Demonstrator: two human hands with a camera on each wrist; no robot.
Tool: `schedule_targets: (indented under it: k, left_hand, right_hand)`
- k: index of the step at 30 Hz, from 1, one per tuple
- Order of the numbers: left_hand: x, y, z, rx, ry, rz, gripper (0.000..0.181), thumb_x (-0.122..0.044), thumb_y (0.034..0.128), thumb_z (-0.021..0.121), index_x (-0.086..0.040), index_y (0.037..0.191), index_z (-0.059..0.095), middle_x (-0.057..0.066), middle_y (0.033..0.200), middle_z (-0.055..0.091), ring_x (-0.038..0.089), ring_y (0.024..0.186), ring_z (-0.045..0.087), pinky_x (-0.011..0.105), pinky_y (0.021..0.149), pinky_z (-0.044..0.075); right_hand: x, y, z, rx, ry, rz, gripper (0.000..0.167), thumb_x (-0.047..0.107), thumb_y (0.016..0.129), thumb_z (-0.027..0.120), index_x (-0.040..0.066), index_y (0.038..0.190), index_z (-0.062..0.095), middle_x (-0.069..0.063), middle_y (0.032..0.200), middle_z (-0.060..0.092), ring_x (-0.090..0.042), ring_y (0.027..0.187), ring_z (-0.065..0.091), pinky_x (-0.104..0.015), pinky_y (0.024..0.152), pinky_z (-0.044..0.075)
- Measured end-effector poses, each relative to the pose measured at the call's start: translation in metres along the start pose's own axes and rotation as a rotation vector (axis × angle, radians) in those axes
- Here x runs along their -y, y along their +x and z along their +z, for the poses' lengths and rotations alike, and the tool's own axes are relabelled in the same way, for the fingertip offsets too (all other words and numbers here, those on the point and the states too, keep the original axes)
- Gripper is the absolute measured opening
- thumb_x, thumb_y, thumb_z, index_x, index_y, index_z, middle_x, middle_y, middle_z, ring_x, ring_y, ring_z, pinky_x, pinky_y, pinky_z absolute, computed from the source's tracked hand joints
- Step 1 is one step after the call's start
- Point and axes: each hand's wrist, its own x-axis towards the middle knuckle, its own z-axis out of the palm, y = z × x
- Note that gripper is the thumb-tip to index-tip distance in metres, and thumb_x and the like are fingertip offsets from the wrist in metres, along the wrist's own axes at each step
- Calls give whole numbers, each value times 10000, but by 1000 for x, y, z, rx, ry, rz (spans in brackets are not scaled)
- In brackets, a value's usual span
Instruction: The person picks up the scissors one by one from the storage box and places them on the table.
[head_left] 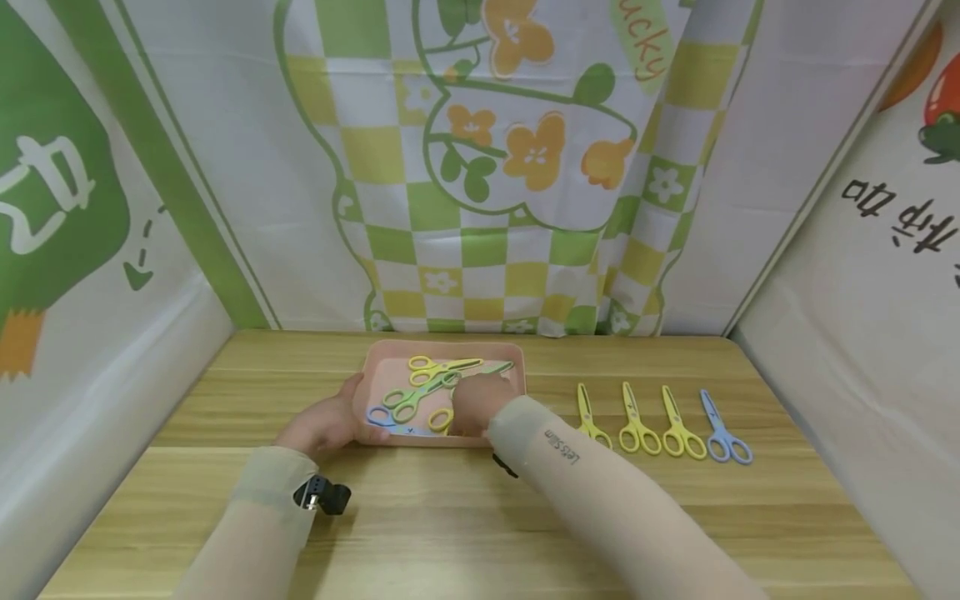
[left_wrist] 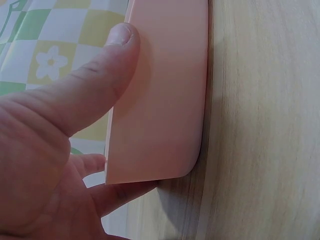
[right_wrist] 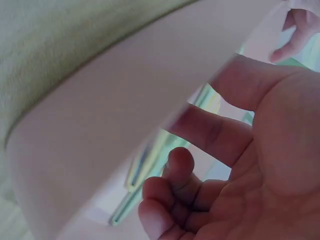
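Mixed scissors [head_left: 429, 389] lie inside the pink tray [head_left: 387, 372]; left hand [head_left: 330, 421] has fingers clamped on its near-left corner, apparently steadying it. Right hand [head_left: 480, 400] reaches in; finger closure cannot be told. Right of the tray, a scissors row [head_left: 632, 410] lies spaced on the desk [head_left: 420, 517].

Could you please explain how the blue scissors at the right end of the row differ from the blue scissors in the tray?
The row scissors lie on the table; the tray scissors lie in the pink tray. The row scissors' blades point toward the table's far edge, the tray scissors' blades roughly rightward. The row scissors show whole; the tray scissors are partly hidden. Both are blue.
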Motion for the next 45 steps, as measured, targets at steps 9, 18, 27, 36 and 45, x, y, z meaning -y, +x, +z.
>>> schedule_targets:
  k: [9, 18, 27, 36, 45]
  left_hand:
    - [-2, 0, 0, 2, 8, -4, 1322, -317, 705, 925, 3, 1565, -27, 415, 1494, 240, 559, 1334, 286, 625, 1098, 203]
    - [-3, -1, 0, -2, 28, -19, 1306, -318, 713, 920, 0, 1565, -18, 435, 1469, 260, 563, 1319, 307, 622, 1094, 217]
    - [-2, -1, -1, 6, 31, 11, 1317, -323, 712, 921, 28, 1555, -28, 425, 1484, 245, 569, 1327, 292, 629, 1089, 222]
    - [-1, -1, 0, -1, 21, -3, 1303, -294, 720, 917, 34, 1552, -31, 455, 1469, 226, 585, 1318, 288, 632, 1089, 218]
    - [-2, 1, -1, -6, 33, -14, 1301, -312, 723, 913, 18, 1559, -26, 443, 1466, 256, 560, 1317, 318, 614, 1094, 229]
  right_hand:
    - [4, -5, 0, 14, 29, 105, 201, 131, 970, 562, 147, 904, 751, -20, 1075, 712, -271, 1130, 597, -530, 1060, 351]
    - [-5, 5, 5, -43, -143, 179, 60, 182, 835, 690, 168, 784, 719, -5, 992, 714, -243, 1021, 603, -520, 1056, 308]
    - [-17, -2, -5, -83, 53, 219, 186, 93, 709, 683, 189, 580, 589, 43, 1035, 707, -395, 1413, 251, -615, 1066, 218]
    - [-22, -20, -15, -118, 111, 182, 233, 148, 780, 712, 137, 567, 617, -168, 1485, 462, -373, 1439, 233, -646, 1099, 167]
    - [-50, -59, -10, -340, 146, 21, 251, 141, 674, 732, 140, 489, 562, -105, 1377, 553, -378, 1373, 320, -627, 1019, 212]
